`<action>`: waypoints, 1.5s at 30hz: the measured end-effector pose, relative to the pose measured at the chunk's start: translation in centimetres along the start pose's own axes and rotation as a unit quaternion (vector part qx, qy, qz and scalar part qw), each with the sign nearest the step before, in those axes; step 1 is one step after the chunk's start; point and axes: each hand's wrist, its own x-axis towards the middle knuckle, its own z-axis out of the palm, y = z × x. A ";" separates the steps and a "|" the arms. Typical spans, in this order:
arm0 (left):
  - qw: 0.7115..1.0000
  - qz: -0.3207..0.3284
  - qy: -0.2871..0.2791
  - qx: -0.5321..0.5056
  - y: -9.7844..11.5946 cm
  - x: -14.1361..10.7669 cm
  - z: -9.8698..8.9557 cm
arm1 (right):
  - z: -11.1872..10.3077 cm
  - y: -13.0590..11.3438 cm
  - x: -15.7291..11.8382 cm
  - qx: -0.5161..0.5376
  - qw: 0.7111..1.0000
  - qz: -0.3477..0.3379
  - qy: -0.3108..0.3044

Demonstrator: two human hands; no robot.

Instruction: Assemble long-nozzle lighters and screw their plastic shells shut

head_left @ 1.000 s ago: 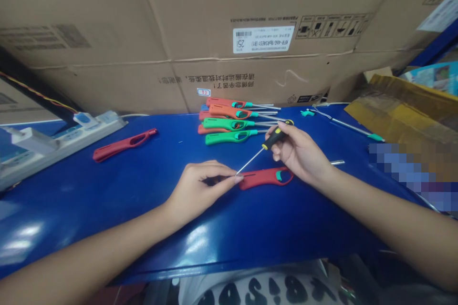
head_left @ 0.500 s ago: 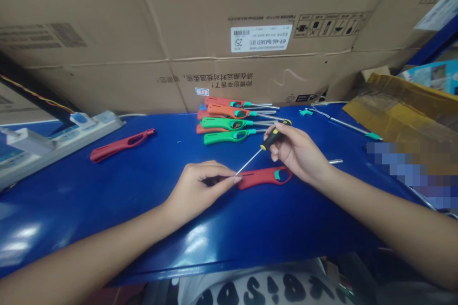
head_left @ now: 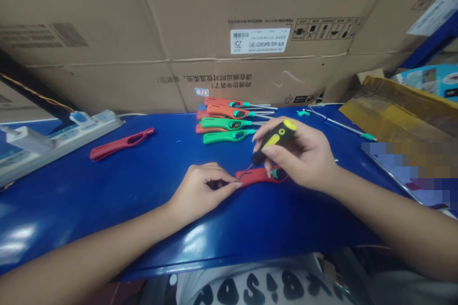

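My right hand (head_left: 300,152) is wrapped round the black-and-yellow handle of a screwdriver (head_left: 277,137). Its thin shaft slants down to the left, ending at the fingertips of my left hand (head_left: 203,183). Those fingers are pinched at the left end of a red gas lighter (head_left: 252,176) lying on the blue table; what sits between them is too small to make out. The lighter has a turquoise trigger, and my right hand covers part of its right side. Behind my hands lies a pile of long-nozzled lighters, with a green lighter (head_left: 223,137) in front.
A red lighter casing (head_left: 121,145) lies to the left, near a white power strip (head_left: 67,145). A metal tube (head_left: 343,126) with turquoise parts rests at the right, before a taped cardboard box (head_left: 393,109). A large carton (head_left: 143,43) stands along the back of the blue table (head_left: 161,252).
My right hand has shifted its grip on the screwdriver, turning the handle's end toward me and lowering it over the lighter. My left hand stays almost in place, a touch further right.
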 end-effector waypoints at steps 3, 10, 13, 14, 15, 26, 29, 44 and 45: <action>0.999 0.032 0.000 0.002 -0.2 0.0 0.2 | 0.8 -0.5 -0.3 -0.126 0.985 -0.105 0.043; 0.995 0.102 0.011 0.004 -0.4 0.2 0.4 | 1.9 0.1 0.4 -0.165 0.944 -0.286 0.016; 0.994 0.112 -0.001 -0.010 -0.4 0.2 0.3 | 1.8 0.0 0.3 -0.104 0.976 -0.185 -0.040; 0.994 0.109 -0.004 -0.016 -0.4 0.2 0.3 | 1.8 0.0 0.3 -0.083 0.981 -0.170 -0.047; 0.995 0.100 -0.005 -0.023 -0.4 0.2 0.3 | 1.7 0.1 0.2 -0.064 0.983 -0.167 -0.042; 0.996 0.090 -0.018 -0.021 -0.8 0.6 0.1 | 1.5 1.3 0.0 0.004 0.991 -0.130 0.026; 0.995 0.100 -0.014 0.028 -1.3 0.8 0.1 | 1.1 1.5 0.1 -0.018 0.991 -0.124 0.038; 0.988 0.111 -0.068 0.085 -1.7 0.6 0.4 | 0.9 3.2 0.3 -0.072 0.989 -0.126 0.028; 0.988 0.112 -0.068 0.085 -1.8 0.6 0.4 | 0.9 3.2 0.3 -0.071 0.989 -0.127 0.026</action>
